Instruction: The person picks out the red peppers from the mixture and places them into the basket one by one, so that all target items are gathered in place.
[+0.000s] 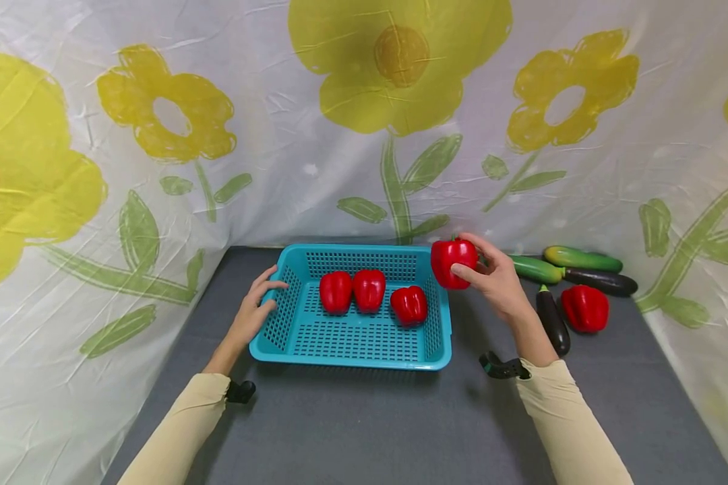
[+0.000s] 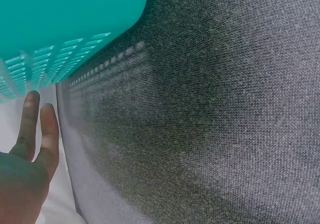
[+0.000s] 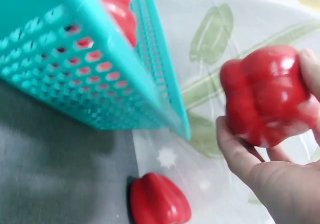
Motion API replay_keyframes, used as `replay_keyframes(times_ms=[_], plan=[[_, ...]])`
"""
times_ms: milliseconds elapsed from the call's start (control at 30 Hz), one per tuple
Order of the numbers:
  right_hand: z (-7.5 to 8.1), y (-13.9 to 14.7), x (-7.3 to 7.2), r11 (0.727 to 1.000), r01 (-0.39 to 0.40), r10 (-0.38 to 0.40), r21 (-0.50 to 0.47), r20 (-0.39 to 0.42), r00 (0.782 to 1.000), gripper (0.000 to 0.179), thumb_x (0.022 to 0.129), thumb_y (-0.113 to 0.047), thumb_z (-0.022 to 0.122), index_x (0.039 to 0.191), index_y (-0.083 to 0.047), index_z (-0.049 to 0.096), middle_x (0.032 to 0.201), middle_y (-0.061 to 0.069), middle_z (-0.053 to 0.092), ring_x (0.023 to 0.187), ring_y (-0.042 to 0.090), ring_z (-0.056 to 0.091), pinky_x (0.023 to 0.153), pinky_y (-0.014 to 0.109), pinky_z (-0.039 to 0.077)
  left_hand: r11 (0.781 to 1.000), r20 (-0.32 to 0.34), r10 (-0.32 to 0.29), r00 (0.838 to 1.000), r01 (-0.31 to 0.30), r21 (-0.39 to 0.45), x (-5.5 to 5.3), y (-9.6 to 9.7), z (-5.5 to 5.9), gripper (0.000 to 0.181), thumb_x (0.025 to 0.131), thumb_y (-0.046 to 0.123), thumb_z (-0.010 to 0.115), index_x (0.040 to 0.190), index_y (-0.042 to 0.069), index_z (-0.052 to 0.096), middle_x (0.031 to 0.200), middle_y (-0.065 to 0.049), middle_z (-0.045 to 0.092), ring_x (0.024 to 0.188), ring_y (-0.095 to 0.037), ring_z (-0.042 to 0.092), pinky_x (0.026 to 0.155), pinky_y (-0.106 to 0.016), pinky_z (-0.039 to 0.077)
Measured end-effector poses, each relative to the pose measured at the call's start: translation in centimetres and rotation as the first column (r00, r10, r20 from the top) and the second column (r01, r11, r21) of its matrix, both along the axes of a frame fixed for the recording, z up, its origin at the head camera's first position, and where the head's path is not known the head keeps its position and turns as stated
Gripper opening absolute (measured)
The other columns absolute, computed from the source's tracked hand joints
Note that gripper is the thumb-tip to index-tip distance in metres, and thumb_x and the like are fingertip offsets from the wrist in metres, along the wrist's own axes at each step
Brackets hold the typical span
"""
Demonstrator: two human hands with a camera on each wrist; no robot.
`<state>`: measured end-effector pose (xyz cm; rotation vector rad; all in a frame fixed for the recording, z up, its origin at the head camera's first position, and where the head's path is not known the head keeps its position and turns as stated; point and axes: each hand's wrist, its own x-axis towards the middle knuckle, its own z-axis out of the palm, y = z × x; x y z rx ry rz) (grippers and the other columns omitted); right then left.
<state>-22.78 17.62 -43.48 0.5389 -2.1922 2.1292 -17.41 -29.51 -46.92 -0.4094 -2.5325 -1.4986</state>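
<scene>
My right hand (image 1: 496, 277) holds a red bell pepper (image 1: 453, 263) by its sides, above the right rim of a turquoise plastic basket (image 1: 350, 360). In the right wrist view this pepper (image 3: 267, 97) is gripped between thumb and fingers, its lobed bottom showing. Inside the basket lie three more red peppers, among them one at the right (image 1: 409, 306). My left hand (image 1: 256, 313) is at the basket's left side with fingers spread and loosely bent. Two of its fingers (image 2: 49, 129) show just under the slotted wall in the left wrist view.
On the table's right lie a red pepper (image 1: 585, 308), dark eggplants (image 1: 552, 320) and green zucchini-like vegetables (image 1: 584, 259). Another red pepper (image 3: 159, 199) appears beyond the basket in the right wrist view. A flowered sheet (image 1: 279, 168) hangs behind the grey table (image 1: 364, 424).
</scene>
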Motion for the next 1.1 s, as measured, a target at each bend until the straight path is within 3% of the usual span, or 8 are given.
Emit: replay_keyframes(times_ms=[333, 667, 867, 1100], plan=[[0.8, -2.4, 0.1, 0.994, -0.095, 0.097, -0.05, 0.042, 0.994, 0.064, 0.09, 0.0, 0.072, 0.149, -0.007, 0.048, 0.142, 0.014, 0.047, 0.121, 0.039, 0.05, 0.083, 0.041, 0.056, 1.0, -0.002, -0.001, 1.0, 0.001, -0.004, -0.1, 0.1, 0.0, 0.038, 0.089, -0.014, 0.044, 0.123, -0.016, 0.059, 0.16, -0.028, 0.024, 0.145, -0.052, 0.017, 0.093, -0.057, 0.026], [1.2, -4.9, 0.3, 0.998, -0.041, 0.043, -0.049, 0.026, 0.999, 0.056, 0.091, -0.006, 0.075, 0.143, -0.01, 0.056, 0.138, 0.011, 0.054, 0.115, 0.036, 0.057, 0.083, 0.039, 0.056, 1.0, -0.014, -0.017, 1.0, 0.017, -0.005, -0.1, -0.2, -0.3, 0.038, 0.089, -0.015, 0.045, 0.124, -0.015, 0.06, 0.16, -0.027, 0.024, 0.145, -0.051, 0.017, 0.09, -0.053, 0.025], [1.5, -6.4, 0.5, 0.995, -0.07, 0.073, -0.067, 0.034, 0.997, 0.055, 0.09, -0.006, 0.076, 0.142, -0.009, 0.057, 0.141, 0.01, 0.052, 0.121, 0.036, 0.053, 0.085, 0.041, 0.055, 1.0, -0.011, -0.02, 1.0, 0.02, -0.002, -0.1, -0.2, -0.2, 0.038, 0.089, -0.014, 0.044, 0.124, -0.015, 0.06, 0.16, -0.026, 0.024, 0.146, -0.05, 0.017, 0.09, -0.054, 0.025], [1.6, -7.8, 0.5, 0.995, -0.102, 0.103, -0.023, 0.064, 0.993, 0.056, 0.087, -0.008, 0.079, 0.14, -0.011, 0.058, 0.14, 0.007, 0.052, 0.123, 0.034, 0.05, 0.084, 0.045, 0.056, 1.0, 0.002, -0.003, 1.0, 0.003, -0.005, 0.0, 0.0, -0.1, 0.038, 0.089, -0.014, 0.045, 0.124, -0.015, 0.06, 0.16, -0.027, 0.025, 0.145, -0.05, 0.017, 0.093, -0.057, 0.025]])
